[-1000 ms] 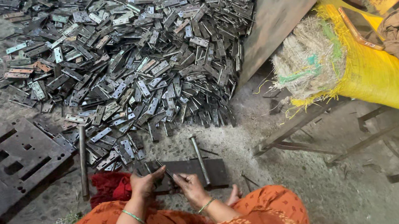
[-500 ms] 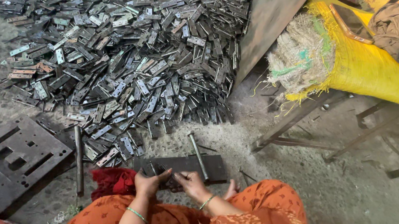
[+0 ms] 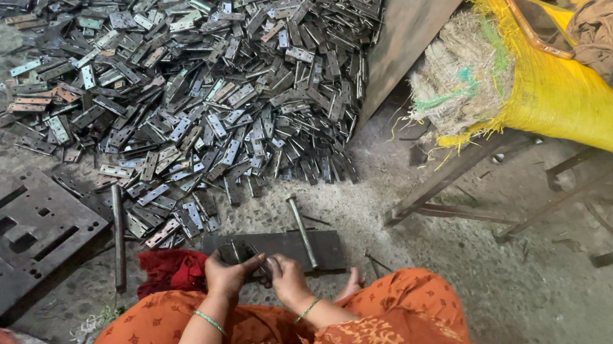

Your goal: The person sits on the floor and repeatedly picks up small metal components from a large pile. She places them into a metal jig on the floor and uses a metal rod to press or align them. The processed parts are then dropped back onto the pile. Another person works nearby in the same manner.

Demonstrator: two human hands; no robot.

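We sit on the floor (image 3: 461,287) in orange cloth, both hands down at a dark steel plate (image 3: 287,249) that lies flat just in front of our knees. Our left hand (image 3: 225,273) curls over the plate's left part, fingers bent around a small dark metal piece (image 3: 256,266); our right hand (image 3: 288,274) meets it from the other side, fingers folded narrow on the same piece, so the two hands touch. What the piece is we cannot tell, since the fingers hide most of it. A thin rod (image 3: 301,232) lies across the plate just right of our right hand, its head pointing away from us. A red rag (image 3: 172,269) is bunched against the plate's left end, touching our left wrist. Beyond the plate spreads a big heap of flat metal hinges (image 3: 206,80), its near edge close to the plate. A longer bar (image 3: 116,237) lies at the heap's left foot, and beside it a dark slab with square cutouts (image 3: 5,246). Well apart on the right, a yellow cylinder (image 3: 589,105) slants over an angle-iron frame (image 3: 478,192), with a grey cloth (image 3: 611,43) draped on it.
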